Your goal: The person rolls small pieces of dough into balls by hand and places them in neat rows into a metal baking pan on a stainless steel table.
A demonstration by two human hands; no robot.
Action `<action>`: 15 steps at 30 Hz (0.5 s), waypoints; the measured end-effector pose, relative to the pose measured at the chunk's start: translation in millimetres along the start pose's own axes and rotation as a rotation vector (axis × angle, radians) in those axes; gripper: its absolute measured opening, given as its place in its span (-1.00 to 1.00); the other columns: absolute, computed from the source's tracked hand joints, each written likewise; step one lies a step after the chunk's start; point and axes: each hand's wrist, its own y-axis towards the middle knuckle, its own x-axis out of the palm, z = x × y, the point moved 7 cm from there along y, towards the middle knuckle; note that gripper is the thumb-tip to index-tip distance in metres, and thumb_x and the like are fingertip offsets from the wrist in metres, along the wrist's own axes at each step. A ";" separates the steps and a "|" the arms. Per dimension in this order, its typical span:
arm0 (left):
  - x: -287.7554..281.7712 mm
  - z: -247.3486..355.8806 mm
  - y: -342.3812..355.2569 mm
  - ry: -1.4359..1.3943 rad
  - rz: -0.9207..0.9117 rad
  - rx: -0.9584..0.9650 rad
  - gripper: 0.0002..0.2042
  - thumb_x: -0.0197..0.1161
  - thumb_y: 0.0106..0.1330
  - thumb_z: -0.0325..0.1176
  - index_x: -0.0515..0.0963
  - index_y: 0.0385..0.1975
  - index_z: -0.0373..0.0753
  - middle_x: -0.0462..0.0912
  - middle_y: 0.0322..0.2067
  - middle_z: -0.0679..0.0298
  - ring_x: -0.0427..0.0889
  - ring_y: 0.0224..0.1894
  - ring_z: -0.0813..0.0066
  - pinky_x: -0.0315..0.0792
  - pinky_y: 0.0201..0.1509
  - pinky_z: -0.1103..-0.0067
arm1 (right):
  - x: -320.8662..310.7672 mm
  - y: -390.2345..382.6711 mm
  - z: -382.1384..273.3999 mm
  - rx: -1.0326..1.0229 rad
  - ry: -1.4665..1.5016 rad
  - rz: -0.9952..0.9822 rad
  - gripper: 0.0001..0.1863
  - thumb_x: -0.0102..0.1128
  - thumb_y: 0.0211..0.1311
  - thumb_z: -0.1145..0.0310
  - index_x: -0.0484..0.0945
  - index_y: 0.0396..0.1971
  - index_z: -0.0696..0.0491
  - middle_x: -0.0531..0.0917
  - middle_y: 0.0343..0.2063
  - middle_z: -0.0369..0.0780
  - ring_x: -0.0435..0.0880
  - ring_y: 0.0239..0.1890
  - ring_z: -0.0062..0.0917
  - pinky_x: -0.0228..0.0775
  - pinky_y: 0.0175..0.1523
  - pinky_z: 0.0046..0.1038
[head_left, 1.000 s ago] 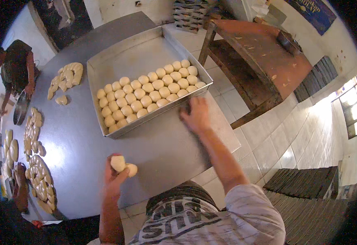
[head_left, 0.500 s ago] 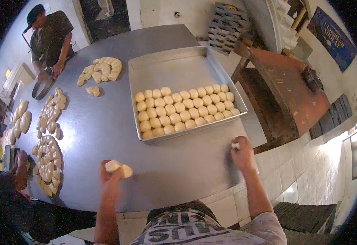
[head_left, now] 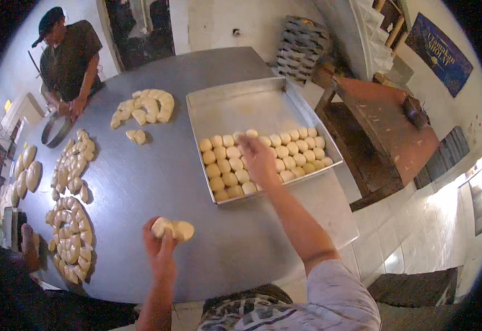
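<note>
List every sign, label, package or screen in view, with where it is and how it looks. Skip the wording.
Wall sign: upper right, on the pale wall above the wooden bench; a tilted dark blue rectangle with light lettering.
No packages, labels or screens can be made out on the metal table or the baking tray.

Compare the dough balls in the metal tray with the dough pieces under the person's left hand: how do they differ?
The dough balls in the tray are many, packed in neat touching rows inside the metal tray; the dough pieces on the table are only two or so, lying on the bare steel table. The right hand reaches over the tray's balls, while the left hand rests on the table pieces. Both are pale, round and unbaked.
</note>
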 end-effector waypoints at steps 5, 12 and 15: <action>50.8 -36.8 -9.2 0.141 -0.333 -0.164 -0.67 0.10 0.30 -0.34 0.30 0.01 -0.30 0.49 -0.15 0.18 0.52 -0.14 0.39 0.49 -0.04 0.43 | 25.5 -168.4 -48.6 0.022 0.272 -0.546 -0.51 0.17 0.14 0.42 0.35 0.11 0.09 0.46 0.03 -0.11 0.44 0.06 -0.41 0.28 0.13 -0.43; 30.9 -29.4 9.6 -0.154 -0.229 -0.248 -0.80 0.04 0.30 -0.35 0.34 -0.11 -0.18 0.49 -0.20 0.22 0.53 -0.20 0.38 0.48 -0.10 0.44 | -154.6 -218.1 36.7 -0.069 -0.810 -0.090 -0.61 0.06 0.04 0.41 0.50 -0.05 0.01 0.51 -0.18 -0.11 0.44 -0.11 -0.21 0.25 0.00 -0.25; 73.7 -61.1 -5.1 -0.166 -0.286 -0.302 -0.75 0.13 0.17 -0.50 0.32 -0.18 -0.10 0.46 -0.23 0.28 0.52 -0.23 0.44 0.46 -0.19 0.49 | -159.3 -149.6 49.6 0.006 -0.929 0.229 -0.55 0.06 0.02 0.28 0.43 -0.02 0.04 0.45 -0.10 -0.10 0.34 0.00 -0.20 0.14 0.07 -0.20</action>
